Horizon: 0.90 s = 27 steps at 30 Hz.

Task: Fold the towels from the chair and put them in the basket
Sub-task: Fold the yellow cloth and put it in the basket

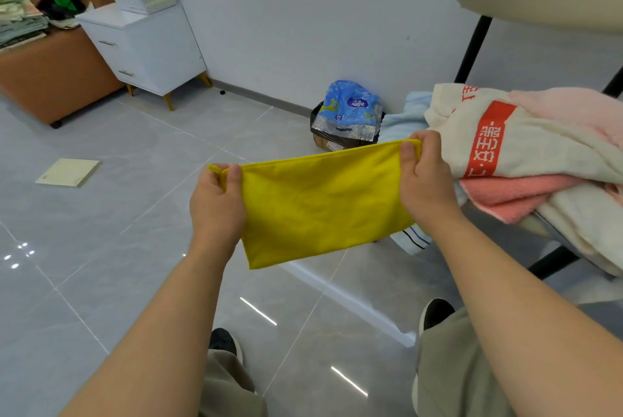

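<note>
Yellow towel [320, 200], smooth, folded, rectangular, pinched taut

Bright, even light; glare streaks on floor [101, 248]

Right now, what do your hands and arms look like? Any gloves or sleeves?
No gloves, rings or watch on my left hand or right hand. My left forearm and right forearm show no sleeves either, right to the picture's edge.
</note>
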{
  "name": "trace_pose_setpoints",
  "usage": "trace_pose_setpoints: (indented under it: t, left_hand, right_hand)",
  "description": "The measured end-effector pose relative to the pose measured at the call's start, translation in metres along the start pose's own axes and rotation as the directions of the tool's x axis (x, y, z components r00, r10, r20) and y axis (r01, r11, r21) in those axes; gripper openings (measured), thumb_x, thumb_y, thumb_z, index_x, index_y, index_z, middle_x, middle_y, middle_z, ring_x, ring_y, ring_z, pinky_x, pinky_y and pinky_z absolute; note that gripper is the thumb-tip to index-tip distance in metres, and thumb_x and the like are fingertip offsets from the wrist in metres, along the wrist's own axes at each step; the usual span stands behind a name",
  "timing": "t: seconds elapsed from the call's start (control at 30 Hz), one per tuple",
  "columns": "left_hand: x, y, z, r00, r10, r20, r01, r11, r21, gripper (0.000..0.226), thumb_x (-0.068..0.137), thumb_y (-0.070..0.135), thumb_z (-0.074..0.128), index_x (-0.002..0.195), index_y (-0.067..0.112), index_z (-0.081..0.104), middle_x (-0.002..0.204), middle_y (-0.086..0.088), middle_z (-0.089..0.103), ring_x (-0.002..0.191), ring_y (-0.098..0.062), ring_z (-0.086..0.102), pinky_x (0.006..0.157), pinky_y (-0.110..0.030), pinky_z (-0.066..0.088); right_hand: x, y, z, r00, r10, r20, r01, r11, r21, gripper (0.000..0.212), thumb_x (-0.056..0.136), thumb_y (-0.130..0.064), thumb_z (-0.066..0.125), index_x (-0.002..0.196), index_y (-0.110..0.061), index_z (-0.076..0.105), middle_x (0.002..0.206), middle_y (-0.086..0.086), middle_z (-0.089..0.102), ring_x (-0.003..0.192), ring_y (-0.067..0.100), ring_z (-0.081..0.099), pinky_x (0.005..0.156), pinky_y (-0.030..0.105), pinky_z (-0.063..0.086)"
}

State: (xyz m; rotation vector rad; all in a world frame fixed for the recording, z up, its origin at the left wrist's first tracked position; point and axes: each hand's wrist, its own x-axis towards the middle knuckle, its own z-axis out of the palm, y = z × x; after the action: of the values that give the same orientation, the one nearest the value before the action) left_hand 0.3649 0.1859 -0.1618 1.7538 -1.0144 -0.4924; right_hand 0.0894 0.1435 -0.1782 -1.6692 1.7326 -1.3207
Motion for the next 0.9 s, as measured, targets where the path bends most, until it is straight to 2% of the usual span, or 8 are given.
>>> trace_pose_setpoints:
  t: [0.13, 0.27, 0.37, 0.47, 0.57, 0.7, 0.8, 0.9]
  left_hand:
    - [-0.004, 0.003, -0.005, 0.984, 0.178, 0.032, -0.180, 0.974, 0.140, 0.008, 0.100, 0.031, 0.055, 0.098, 0.023, 0.056, 0.079, 0.016, 0.054, 0.078, -0.013, 0.052, 0.064, -0.028, 0.034]
    - [-0.007, -0.002, -0.010, 0.962, 0.242, 0.131, -0.264, 0.944, 0.196, 0.003, 0.095, 0.027, 0.063, 0.095, 0.026, 0.060, 0.078, 0.016, 0.059, 0.069, 0.002, 0.055, 0.058, -0.017, 0.038]
    - [-0.004, -0.006, -0.008, 0.969, 0.161, 0.187, -0.203, 0.949, 0.240, 0.003, 0.095, 0.028, 0.063, 0.096, 0.025, 0.062, 0.078, 0.010, 0.059, 0.071, -0.005, 0.055, 0.057, -0.023, 0.039]
    - [-0.003, -0.014, 0.003, 0.966, 0.026, 0.258, -0.116, 0.933, 0.341, 0.004, 0.092, 0.025, 0.063, 0.090, 0.023, 0.062, 0.075, 0.002, 0.060, 0.071, -0.014, 0.057, 0.056, -0.025, 0.040]
    - [-0.004, -0.023, 0.016, 0.930, -0.217, 0.297, 0.148, 0.959, 0.240, 0.004, 0.085, 0.016, 0.065, 0.081, 0.016, 0.063, 0.075, -0.009, 0.066, 0.070, -0.027, 0.066, 0.068, -0.041, 0.059]
    - [-0.002, -0.026, 0.020, 0.864, -0.365, 0.347, 0.338, 0.931, 0.140, 0.013, 0.090, 0.011, 0.065, 0.078, 0.014, 0.061, 0.084, -0.020, 0.063, 0.070, -0.031, 0.062, 0.076, -0.048, 0.059]
    - [-0.003, -0.024, 0.020, 0.864, -0.349, 0.363, 0.340, 0.936, 0.090, 0.011, 0.092, 0.010, 0.063, 0.082, 0.014, 0.063, 0.089, -0.018, 0.063, 0.081, -0.030, 0.061, 0.072, -0.046, 0.061]
    - [-0.008, -0.020, 0.021, 0.881, -0.280, 0.382, 0.262, 0.960, 0.100, 0.012, 0.090, 0.007, 0.064, 0.083, 0.016, 0.065, 0.083, -0.015, 0.065, 0.075, -0.028, 0.063, 0.069, -0.041, 0.061]
  right_hand:
    - [-0.002, -0.003, -0.004, 0.991, -0.054, -0.125, 0.051, 0.998, -0.023, 0.031, 0.108, -0.034, 0.040, 0.124, -0.009, 0.046, 0.090, 0.016, 0.063, 0.080, 0.037, 0.059, 0.063, 0.034, 0.028]
    - [-0.002, -0.004, -0.009, 0.976, -0.116, -0.186, 0.110, 0.993, -0.043, 0.033, 0.107, -0.035, 0.043, 0.122, -0.006, 0.049, 0.098, 0.023, 0.068, 0.087, 0.047, 0.061, 0.063, 0.042, 0.039]
    - [0.001, 0.001, -0.005, 0.991, -0.018, -0.133, 0.005, 0.996, -0.094, 0.035, 0.107, -0.038, 0.041, 0.123, -0.009, 0.047, 0.101, 0.024, 0.068, 0.090, 0.048, 0.060, 0.066, 0.045, 0.041]
    - [0.004, 0.012, 0.004, 0.988, 0.156, 0.012, -0.151, 0.969, -0.195, 0.032, 0.106, -0.041, 0.040, 0.119, -0.013, 0.044, 0.106, 0.024, 0.066, 0.096, 0.046, 0.060, 0.069, 0.044, 0.038]
    - [0.003, 0.022, 0.013, 0.959, 0.254, 0.125, -0.222, 0.949, -0.224, 0.026, 0.106, -0.039, 0.043, 0.111, -0.014, 0.044, 0.106, 0.020, 0.064, 0.098, 0.043, 0.059, 0.071, 0.040, 0.037]
    - [0.003, 0.025, 0.013, 0.925, 0.354, 0.138, -0.332, 0.930, -0.157, 0.031, 0.103, -0.033, 0.052, 0.117, -0.005, 0.052, 0.116, 0.018, 0.062, 0.107, 0.036, 0.057, 0.074, 0.032, 0.033]
    - [-0.004, 0.021, 0.011, 0.929, 0.317, 0.192, -0.288, 0.944, -0.162, 0.019, 0.100, -0.029, 0.057, 0.109, -0.013, 0.053, 0.093, 0.010, 0.061, 0.094, 0.033, 0.060, 0.067, 0.032, 0.034]
    - [-0.016, 0.003, 0.006, 0.918, 0.235, 0.318, -0.215, 0.972, -0.099, 0.017, 0.096, -0.018, 0.056, 0.109, -0.025, 0.049, 0.064, 0.002, 0.054, 0.060, 0.020, 0.057, 0.048, 0.027, 0.038]
